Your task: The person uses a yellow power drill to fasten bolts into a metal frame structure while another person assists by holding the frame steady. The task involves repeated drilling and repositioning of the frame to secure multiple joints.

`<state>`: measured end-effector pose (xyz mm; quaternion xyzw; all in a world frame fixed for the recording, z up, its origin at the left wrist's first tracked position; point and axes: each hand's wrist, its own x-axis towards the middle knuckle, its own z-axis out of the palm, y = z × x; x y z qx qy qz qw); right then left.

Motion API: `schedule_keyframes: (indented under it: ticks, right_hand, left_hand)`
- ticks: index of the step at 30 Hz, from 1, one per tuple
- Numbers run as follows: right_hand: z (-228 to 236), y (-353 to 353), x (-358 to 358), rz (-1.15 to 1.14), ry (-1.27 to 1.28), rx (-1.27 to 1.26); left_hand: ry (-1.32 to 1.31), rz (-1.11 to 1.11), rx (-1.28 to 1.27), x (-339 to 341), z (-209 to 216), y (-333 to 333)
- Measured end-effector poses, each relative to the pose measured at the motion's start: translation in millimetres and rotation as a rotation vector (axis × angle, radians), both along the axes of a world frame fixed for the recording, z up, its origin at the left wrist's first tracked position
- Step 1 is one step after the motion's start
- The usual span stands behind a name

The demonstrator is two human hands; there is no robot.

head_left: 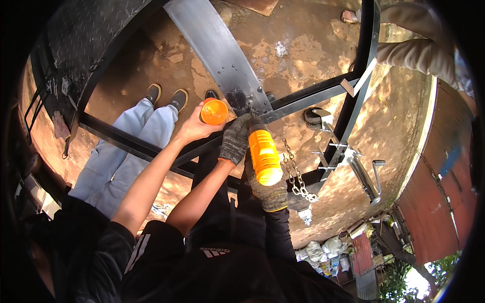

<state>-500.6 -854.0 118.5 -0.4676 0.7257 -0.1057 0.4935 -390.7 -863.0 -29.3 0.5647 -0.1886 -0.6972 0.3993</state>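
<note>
A yellow power drill [264, 157] points away from me, its dark front end against the wide black steel beam [214, 48]. My right hand [269, 194], in a grey knit glove, wraps round the drill's rear; its body hides most of the fingers. Also gloved, my left hand [235, 140] is closed at the left of the drill's nose and seems to grip it there. Dark wet-looking marks and several small studs show on the beam near the bit. At left, a co-worker's bare hand [196, 127] holds an orange cup [214, 111] next to the drilling spot.
Black frame rails [308, 99] cross around the beam. A chain [298, 177] hangs right of the drill, near a metal jack with a crank [356, 169]. The co-worker's legs [136, 131] stand at left; another person's legs [422, 55] are at upper right. Bags [323, 250] lie lower right.
</note>
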Motion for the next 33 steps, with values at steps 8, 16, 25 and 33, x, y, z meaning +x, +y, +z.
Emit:
schedule_keyframes:
  ticks: [8, 16, 25, 33]
  right_hand:
    - [-8.9, 10.8, -5.1, -0.045, -0.016, 0.020]
    - [-6.7, 2.1, -2.1, 0.021, -0.028, -0.040]
    - [-3.5, -4.2, 0.7, 0.037, -0.039, -0.069]
    - [-12.4, 17.6, -11.2, 0.211, 0.095, 0.070]
  left_hand:
    - [-0.063, 0.017, 0.186, 12.2, 20.0, -25.7]
    - [-0.322, -0.261, -0.202, 28.7, 7.6, -14.9]
    - [-0.473, -0.183, -0.184, 30.1, 60.0, -15.6]
    - [-0.570, -0.248, -0.788, 26.5, 116.3, -51.4]
